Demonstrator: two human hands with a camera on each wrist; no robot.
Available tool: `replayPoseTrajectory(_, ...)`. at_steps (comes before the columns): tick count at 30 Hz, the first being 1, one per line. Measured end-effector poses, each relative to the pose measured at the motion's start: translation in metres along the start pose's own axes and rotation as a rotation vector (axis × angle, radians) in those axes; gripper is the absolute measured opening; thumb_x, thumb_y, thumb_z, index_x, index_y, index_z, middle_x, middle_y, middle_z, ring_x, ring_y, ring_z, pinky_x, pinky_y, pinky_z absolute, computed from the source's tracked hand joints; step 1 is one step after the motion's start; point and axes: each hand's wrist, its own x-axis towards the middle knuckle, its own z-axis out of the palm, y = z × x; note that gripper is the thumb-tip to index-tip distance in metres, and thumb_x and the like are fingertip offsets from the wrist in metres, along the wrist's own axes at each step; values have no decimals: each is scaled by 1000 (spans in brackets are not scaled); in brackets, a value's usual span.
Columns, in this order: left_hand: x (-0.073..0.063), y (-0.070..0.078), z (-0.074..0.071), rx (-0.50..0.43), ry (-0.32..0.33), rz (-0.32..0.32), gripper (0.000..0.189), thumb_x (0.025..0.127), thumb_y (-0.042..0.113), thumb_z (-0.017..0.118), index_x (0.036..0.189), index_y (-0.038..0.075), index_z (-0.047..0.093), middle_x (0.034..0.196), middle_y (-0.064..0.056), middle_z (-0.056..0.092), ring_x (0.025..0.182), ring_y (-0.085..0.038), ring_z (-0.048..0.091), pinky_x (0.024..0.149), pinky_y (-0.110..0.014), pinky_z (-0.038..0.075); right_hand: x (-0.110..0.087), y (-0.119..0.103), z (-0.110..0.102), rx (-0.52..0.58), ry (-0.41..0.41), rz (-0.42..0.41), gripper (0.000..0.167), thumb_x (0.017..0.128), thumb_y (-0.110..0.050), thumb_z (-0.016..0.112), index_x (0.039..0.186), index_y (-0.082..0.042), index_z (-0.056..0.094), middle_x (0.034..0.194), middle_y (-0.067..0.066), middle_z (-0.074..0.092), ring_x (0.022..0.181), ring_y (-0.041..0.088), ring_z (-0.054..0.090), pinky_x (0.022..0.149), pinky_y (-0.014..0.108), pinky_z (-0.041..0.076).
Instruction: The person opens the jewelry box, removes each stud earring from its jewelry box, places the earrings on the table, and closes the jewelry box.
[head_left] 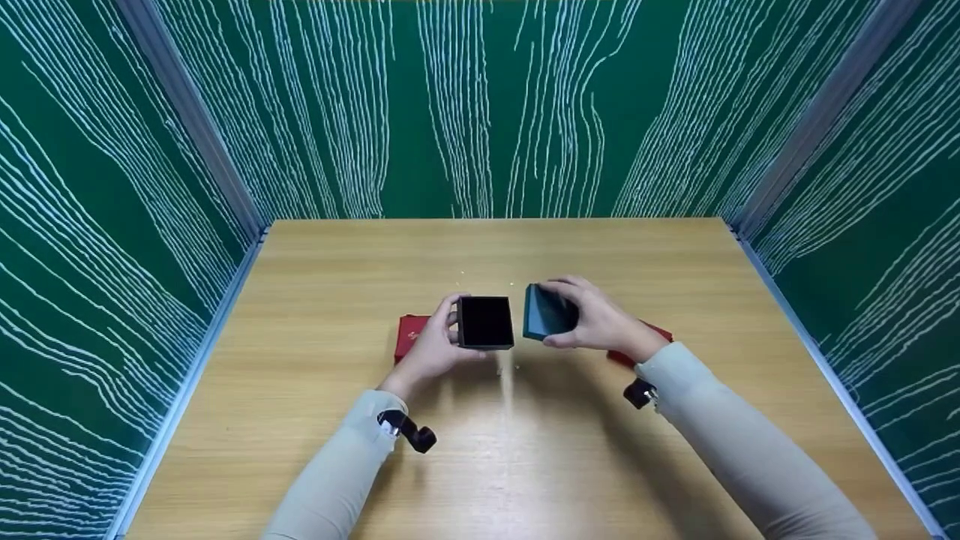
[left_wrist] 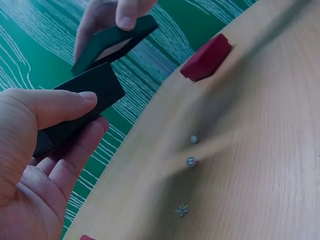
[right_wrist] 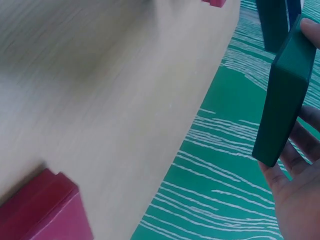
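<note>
My left hand (head_left: 429, 351) grips the lower half of a small dark green jewelry box (head_left: 485, 322), its black inside facing up in the head view. Thumb and fingers clasp its opposite sides. Just right of it, my right hand (head_left: 602, 319) holds the green box lid (head_left: 541, 313), tilted, by its edges. A gap separates lid and box in the head view. In the left wrist view, small silvery pieces lie on the table below: a star-shaped one (left_wrist: 182, 210), a round one (left_wrist: 191, 161) and a stud-like one (left_wrist: 194, 139).
A red box (head_left: 408, 334) lies on the wooden table (head_left: 345, 270) beside my left hand, partly covered by it. Another red box (right_wrist: 47, 210) sits under my right wrist. Green walls with white lines (head_left: 555, 112) enclose the table's back and sides.
</note>
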Motion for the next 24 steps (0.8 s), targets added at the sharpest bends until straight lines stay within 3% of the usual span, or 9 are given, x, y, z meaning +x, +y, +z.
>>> replayPoseTrajectory(8, -1, 1, 3, 24, -11, -32, 102, 80, -16, 85, 163, 16, 36, 154, -23, 58, 123, -42, 72, 102, -45, 65, 6, -16, 10, 12, 0, -67, 90, 83, -33, 95, 160, -13, 53, 157, 19, 51, 132, 40, 53, 105, 62, 60)
replayPoseTrajectory(18, -2, 2, 7, 0, -40, -41, 98, 83, -17, 82, 162, 22, 38, 153, -20, 59, 119, -38, 74, 99, -45, 66, 16, -30, 24, 28, -10, -141, 89, 82, -25, 95, 159, -9, 53, 159, 23, 49, 138, 44, 51, 110, 63, 57)
replayPoseTrajectory(24, -1, 0, 9, -17, -63, -11, 96, 84, -14, 82, 162, 16, 36, 154, -23, 58, 117, -39, 75, 98, -42, 67, 23, -38, 30, 33, -17, -188, 89, 81, -25, 96, 157, -6, 54, 157, 25, 49, 139, 45, 51, 112, 62, 56)
